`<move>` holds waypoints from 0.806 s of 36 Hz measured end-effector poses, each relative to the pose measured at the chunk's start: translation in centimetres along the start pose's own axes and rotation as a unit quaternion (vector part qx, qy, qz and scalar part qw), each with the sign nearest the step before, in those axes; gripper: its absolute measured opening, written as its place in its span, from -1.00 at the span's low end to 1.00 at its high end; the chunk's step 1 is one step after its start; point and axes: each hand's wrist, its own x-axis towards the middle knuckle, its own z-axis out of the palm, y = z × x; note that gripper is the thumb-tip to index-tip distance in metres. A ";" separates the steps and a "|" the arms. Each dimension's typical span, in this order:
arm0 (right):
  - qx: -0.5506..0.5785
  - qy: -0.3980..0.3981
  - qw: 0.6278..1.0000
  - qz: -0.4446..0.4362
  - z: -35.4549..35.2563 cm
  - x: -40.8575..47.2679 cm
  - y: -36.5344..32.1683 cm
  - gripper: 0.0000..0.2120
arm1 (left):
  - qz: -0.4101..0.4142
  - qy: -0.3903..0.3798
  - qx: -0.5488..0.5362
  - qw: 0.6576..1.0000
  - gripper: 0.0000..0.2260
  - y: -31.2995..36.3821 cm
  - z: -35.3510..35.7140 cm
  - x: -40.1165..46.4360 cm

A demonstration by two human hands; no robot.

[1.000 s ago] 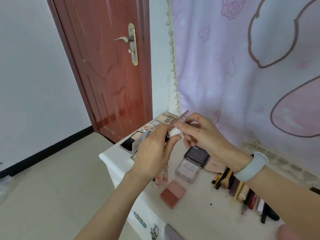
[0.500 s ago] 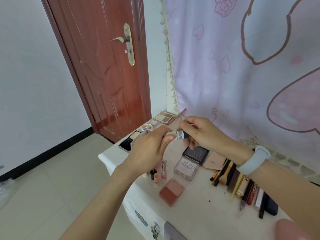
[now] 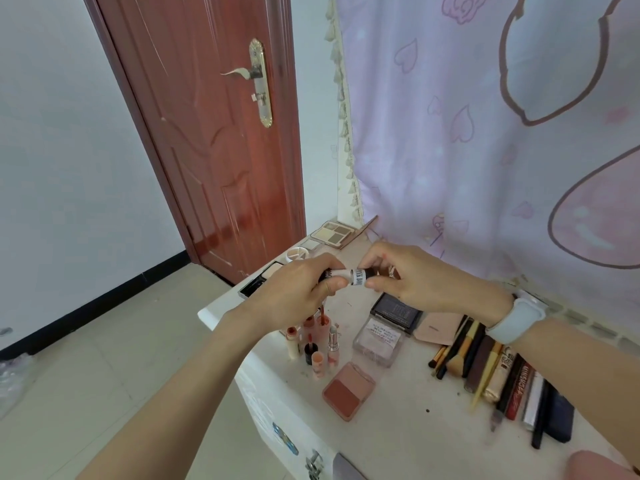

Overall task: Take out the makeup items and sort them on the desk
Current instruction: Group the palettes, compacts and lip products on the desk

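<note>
Now, head view only, line by line.

Hands: the left hand [image 3: 294,296] and the right hand [image 3: 415,275] both pinch one small tube [image 3: 349,276], each at one end, in the air above the bench [image 3: 398,420].
Tube: white with a dark label; it lies level between the fingertips, not touching the bench.
Risk of dropping: each grip is only fingertips on a smooth round thing, so I judge that a twist or pull could make it slip.
What stands below: a group of small lipsticks [image 3: 317,341] stands upright just under the left hand; a falling tube, or the wrist coming down, could knock them over like pins.
Risk at the edge: these lipsticks are near the front edge of the bench, so I think one could roll to the floor.
Blush box [image 3: 349,389]: it lies open beside them; a hit may crack the powder.
Sorted row: brushes and pencils [image 3: 485,368] lie close together under the right forearm; a low sleeve or wrist could push them out of order.
Cap: whether the tube is open or closed, I cannot tell.
</note>
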 end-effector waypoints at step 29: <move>0.071 -0.010 0.995 0.069 7.8 3.6 6.1 -0.86 | -0.156 0.290 -0.406 0.852 -0.82 -4.4 1.9 -3.5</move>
